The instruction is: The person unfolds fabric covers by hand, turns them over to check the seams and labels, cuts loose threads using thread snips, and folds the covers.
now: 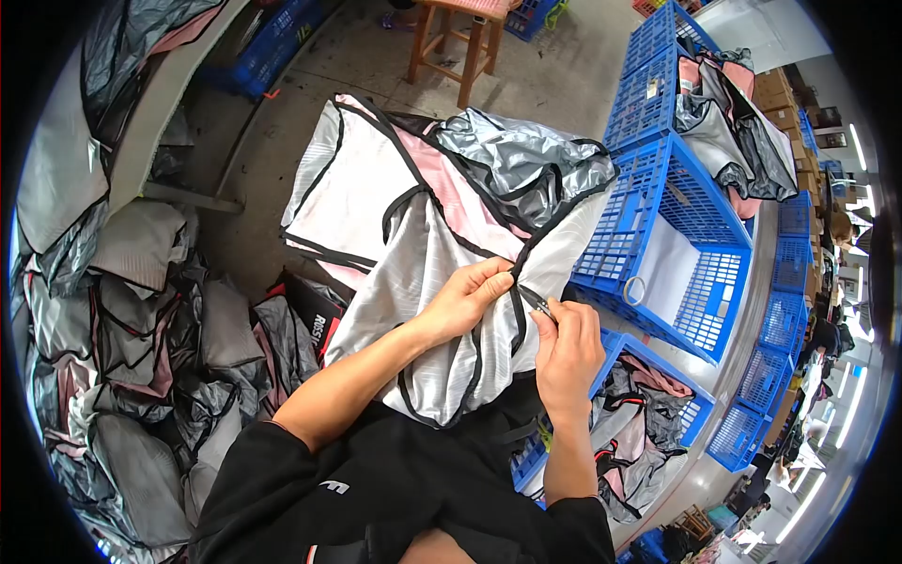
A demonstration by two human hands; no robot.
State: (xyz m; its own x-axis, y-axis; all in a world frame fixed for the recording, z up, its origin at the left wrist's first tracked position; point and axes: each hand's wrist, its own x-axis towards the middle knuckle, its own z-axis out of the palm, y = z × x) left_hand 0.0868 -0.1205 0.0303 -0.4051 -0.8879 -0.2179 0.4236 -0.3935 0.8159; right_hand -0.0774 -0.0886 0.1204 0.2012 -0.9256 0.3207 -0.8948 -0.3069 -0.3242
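A sewn piece of grey, white and pink fabric with black edging (413, 235) is spread over my lap and out in front of me. Part of it is shiny silver. My left hand (470, 296) is closed, thumb and fingers pinching the black edging where several strips meet. Just right of it, my right hand (570, 352) is wrapped round small dark thread snips (536, 301). Their tips point at the edging beside my left fingertips. Whether the blades touch the fabric or a thread, I cannot tell.
Blue plastic crates (658, 254) stand on my right, one heaped with similar fabric pieces (728, 122). Another crate with fabric (629, 432) is near my right elbow. A large pile of sewn pieces (141, 376) lies on my left. Ahead is a wooden stool (460, 47).
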